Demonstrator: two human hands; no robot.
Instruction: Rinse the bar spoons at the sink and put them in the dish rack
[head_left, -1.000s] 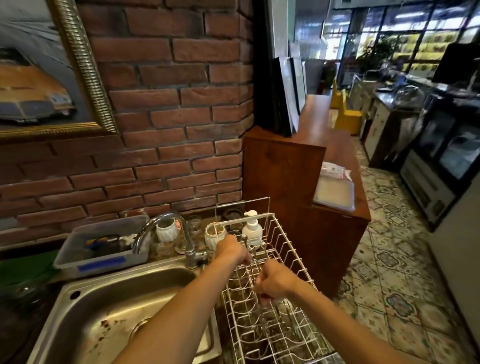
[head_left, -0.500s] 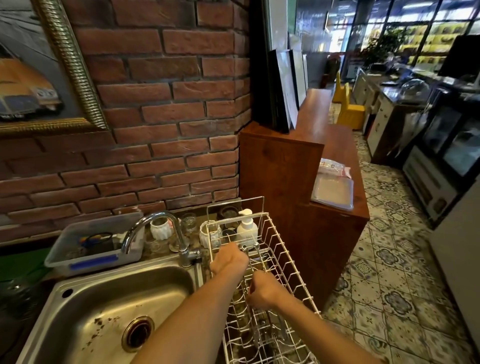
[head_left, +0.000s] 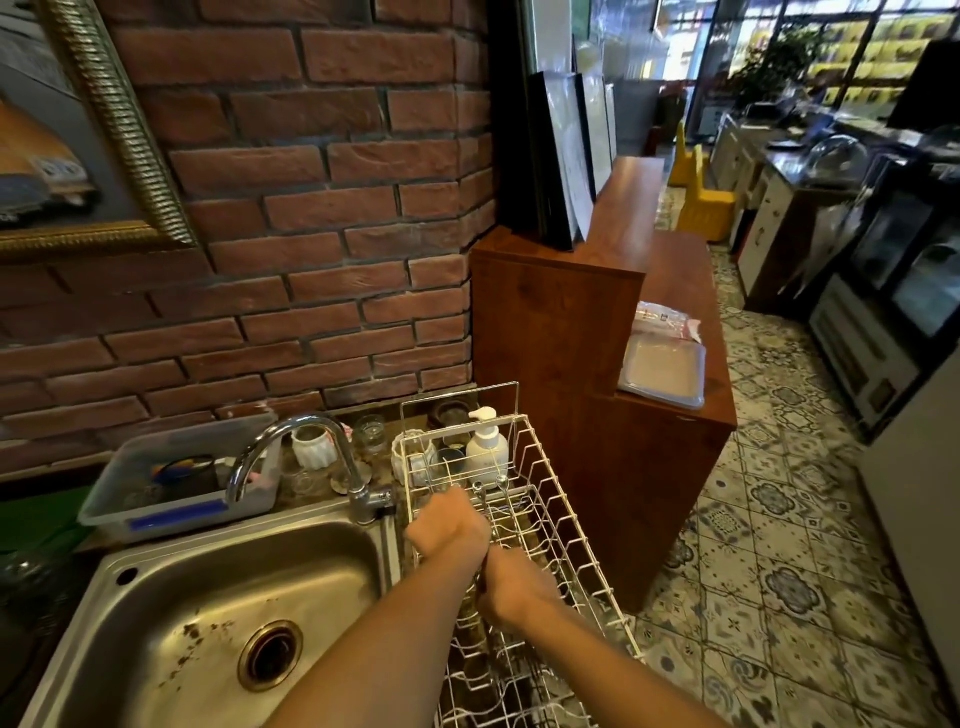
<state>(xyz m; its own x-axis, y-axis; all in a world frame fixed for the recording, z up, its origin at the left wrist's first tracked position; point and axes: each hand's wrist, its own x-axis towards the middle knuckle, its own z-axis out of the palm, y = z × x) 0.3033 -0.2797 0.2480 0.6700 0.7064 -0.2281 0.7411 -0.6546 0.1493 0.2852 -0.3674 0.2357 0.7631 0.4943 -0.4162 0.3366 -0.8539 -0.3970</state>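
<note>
Scanning from the left of the frame, I see a grey plastic tub (head_left: 179, 486) holding dark, blurred items, just behind the sink (head_left: 218, 603), whose steel basin lies open around its drain. The faucet (head_left: 311, 457) arches over the basin's back rim. Right of it, at bottom centre, the white wire dish rack (head_left: 561, 530) sits flush against the sink's right edge, its own right side over the counter's drop to the tiled floor (head_left: 779, 597). My left hand (head_left: 451, 526) curls in a fist on bar spoons (head_left: 488, 499) standing in the rack's far end. My right hand (head_left: 511, 587), touching it, curls too; what it grips I cannot tell. A soap pump (head_left: 485, 441) stands behind the rack.
</note>
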